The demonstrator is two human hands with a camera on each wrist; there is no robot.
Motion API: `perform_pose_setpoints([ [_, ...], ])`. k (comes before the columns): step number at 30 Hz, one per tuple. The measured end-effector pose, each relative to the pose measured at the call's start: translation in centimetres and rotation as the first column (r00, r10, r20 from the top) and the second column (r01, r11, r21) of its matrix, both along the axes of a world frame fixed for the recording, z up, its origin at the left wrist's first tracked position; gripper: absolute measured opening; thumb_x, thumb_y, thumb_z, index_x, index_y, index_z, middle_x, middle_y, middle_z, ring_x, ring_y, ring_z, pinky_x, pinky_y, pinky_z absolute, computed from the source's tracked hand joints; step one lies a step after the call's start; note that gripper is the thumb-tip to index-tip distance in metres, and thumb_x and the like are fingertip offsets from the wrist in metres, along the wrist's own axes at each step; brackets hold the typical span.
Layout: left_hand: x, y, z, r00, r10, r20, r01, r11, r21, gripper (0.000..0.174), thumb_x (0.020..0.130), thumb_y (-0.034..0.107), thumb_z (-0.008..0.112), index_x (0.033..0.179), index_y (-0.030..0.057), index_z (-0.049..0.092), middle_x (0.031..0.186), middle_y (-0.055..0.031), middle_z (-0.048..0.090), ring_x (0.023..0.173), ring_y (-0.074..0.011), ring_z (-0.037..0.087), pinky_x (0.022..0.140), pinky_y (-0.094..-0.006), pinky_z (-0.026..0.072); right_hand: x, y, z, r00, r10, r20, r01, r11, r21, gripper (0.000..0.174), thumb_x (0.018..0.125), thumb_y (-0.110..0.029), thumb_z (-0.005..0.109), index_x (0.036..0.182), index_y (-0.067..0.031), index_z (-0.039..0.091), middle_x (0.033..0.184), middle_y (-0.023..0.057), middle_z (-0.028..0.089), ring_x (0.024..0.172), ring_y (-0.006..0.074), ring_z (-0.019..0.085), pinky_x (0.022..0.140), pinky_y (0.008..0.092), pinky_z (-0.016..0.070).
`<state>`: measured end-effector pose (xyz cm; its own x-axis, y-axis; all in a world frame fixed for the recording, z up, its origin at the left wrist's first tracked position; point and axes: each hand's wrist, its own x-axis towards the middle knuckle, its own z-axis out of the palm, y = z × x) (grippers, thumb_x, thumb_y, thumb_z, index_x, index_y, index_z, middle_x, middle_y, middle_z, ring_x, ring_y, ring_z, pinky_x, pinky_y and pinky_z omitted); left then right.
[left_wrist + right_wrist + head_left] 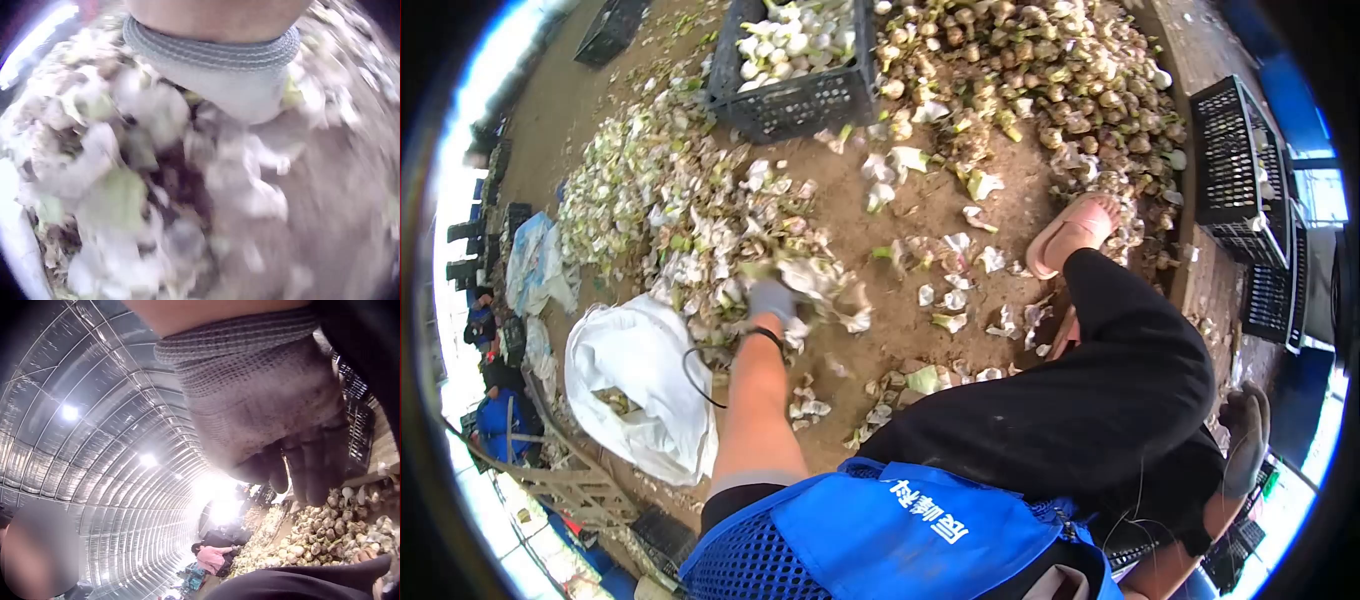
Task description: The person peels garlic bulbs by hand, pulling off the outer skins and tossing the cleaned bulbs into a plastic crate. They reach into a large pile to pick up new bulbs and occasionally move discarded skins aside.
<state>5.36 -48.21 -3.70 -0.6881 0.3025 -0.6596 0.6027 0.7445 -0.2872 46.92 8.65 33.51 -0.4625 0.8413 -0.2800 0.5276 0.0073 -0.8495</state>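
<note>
My gloved left hand (772,300) is low among loose garlic skins and leaves (700,230), blurred in the head view. In the left wrist view the glove (231,87) reaches down against pale skins (119,200); its fingers are hidden, so any hold cannot be told. At the far right of the head view, my gloved right hand (1248,435) is raised beside the black-trousered knee. The right wrist view shows that dirty grey glove (269,406) with its fingers loosely extended and nothing held.
A black crate (810,105) holds white garlic bulbs (795,45). Unpeeled bulbs (1040,60) are heaped at the upper right, near a sandalled foot (1075,235). A white sack (645,385) lies at left; more crates (1240,160) stand at right. A person in pink (211,557) is farther off.
</note>
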Motion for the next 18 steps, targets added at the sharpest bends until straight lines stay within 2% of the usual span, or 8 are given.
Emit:
perform_pose_setpoints([
  [3,-9.3,-0.2,-0.6,0.523,0.811,-0.263,-0.685,0.583,0.436,0.025,0.080,0.019,0.060,0.100,0.0052,0.066,0.094,-0.0172,0.068,0.082,-0.0316,0.067,0.069,-0.0415,0.0535,-0.1,-0.7,0.4,0.999,0.021,-0.030,-0.021,1.000,-0.008,0.029,0.098,-0.022,0.046,0.118,-0.0030,0.055,0.092,0.0071,0.062,0.076,0.0138,0.061,0.069,0.0275,0.0488],
  [6,-6.0,9.9,1.4,0.758,0.373,-0.535,0.022,0.805,0.592,0.022,0.075,0.020,0.061,0.090,0.0050,0.064,0.085,-0.0209,0.065,0.082,-0.0373,0.063,0.074,-0.0463,0.0496,-0.4,-1.9,0.6,0.998,0.002,-0.056,-0.005,0.999,-0.051,0.027,0.097,-0.020,0.049,0.116,-0.0024,0.055,0.091,0.0089,0.064,0.075,0.0154,0.061,0.069,0.0279,0.0491],
  [9,2.8,22.5,2.2,0.967,-0.205,-0.150,0.234,0.492,0.839,0.029,0.076,0.023,0.058,0.099,0.0070,0.064,0.099,-0.0216,0.062,0.094,-0.0397,0.059,0.085,-0.0501,0.0449,-1.3,-1.9,1.3,0.996,-0.027,-0.081,0.022,0.998,-0.056,0.025,0.095,-0.018,0.051,0.112,-0.0010,0.057,0.088,0.0102,0.065,0.074,0.0175,0.063,0.068,0.0285,0.0506],
  [11,10.7,28.2,4.2,0.833,-0.492,0.251,0.167,0.657,0.735,0.029,0.075,0.018,0.057,0.101,0.0084,0.066,0.100,-0.0185,0.066,0.094,-0.0381,0.062,0.084,-0.0495,0.0468,-2.2,-2.3,1.9,0.997,-0.031,-0.077,0.027,0.998,-0.053,0.024,0.094,-0.017,0.050,0.110,-0.0006,0.058,0.088,0.0105,0.065,0.073,0.0189,0.065,0.067,0.0285,0.0517],
  [12,14.7,29.2,-1.8,0.733,-0.672,-0.108,0.376,0.268,0.887,0.029,0.076,0.016,0.055,0.102,0.0091,0.067,0.101,-0.0175,0.066,0.094,-0.0357,0.063,0.082,-0.0468,0.0485,-2.5,-2.4,2.0,0.995,-0.015,-0.099,0.010,0.998,-0.055,0.023,0.094,-0.015,0.049,0.109,-0.0004,0.058,0.088,0.0111,0.066,0.073,0.0197,0.065,0.067,0.0290,0.0528],
  [14,17.5,30.1,-5.5,0.673,-0.739,0.043,0.329,0.350,0.877,0.027,0.078,0.015,0.053,0.099,0.0078,0.067,0.100,-0.0177,0.066,0.092,-0.0346,0.064,0.081,-0.0440,0.0496,-2.9,-2.4,2.1,0.994,-0.009,-0.110,0.004,0.999,-0.047,0.023,0.094,-0.015,0.049,0.109,-0.0003,0.058,0.089,0.0114,0.066,0.073,0.0198,0.065,0.067,0.0295,0.0532],
  [16,16.5,29.4,-5.3,0.736,-0.549,-0.396,0.413,-0.098,0.905,0.027,0.077,0.018,0.056,0.099,0.0073,0.068,0.099,-0.0182,0.066,0.091,-0.0339,0.064,0.080,-0.0418,0.0504,-2.8,-2.5,2.3,0.996,0.030,-0.087,-0.034,0.998,-0.048,0.024,0.094,-0.017,0.050,0.108,0.0003,0.058,0.089,0.0119,0.066,0.074,0.0201,0.065,0.068,0.0305,0.0538],
  [18,10.8,27.4,-5.9,0.740,-0.669,0.063,0.366,0.480,0.797,0.044,0.076,0.026,0.062,0.119,0.0159,0.059,0.118,-0.0128,0.060,0.106,-0.0321,0.059,0.092,-0.0421,0.0455,-2.3,-2.5,2.2,0.994,0.037,-0.099,-0.043,0.997,-0.062,0.024,0.094,-0.017,0.050,0.109,0.0005,0.058,0.089,0.0117,0.066,0.075,0.0201,0.065,0.068,0.0306,0.0538],
])
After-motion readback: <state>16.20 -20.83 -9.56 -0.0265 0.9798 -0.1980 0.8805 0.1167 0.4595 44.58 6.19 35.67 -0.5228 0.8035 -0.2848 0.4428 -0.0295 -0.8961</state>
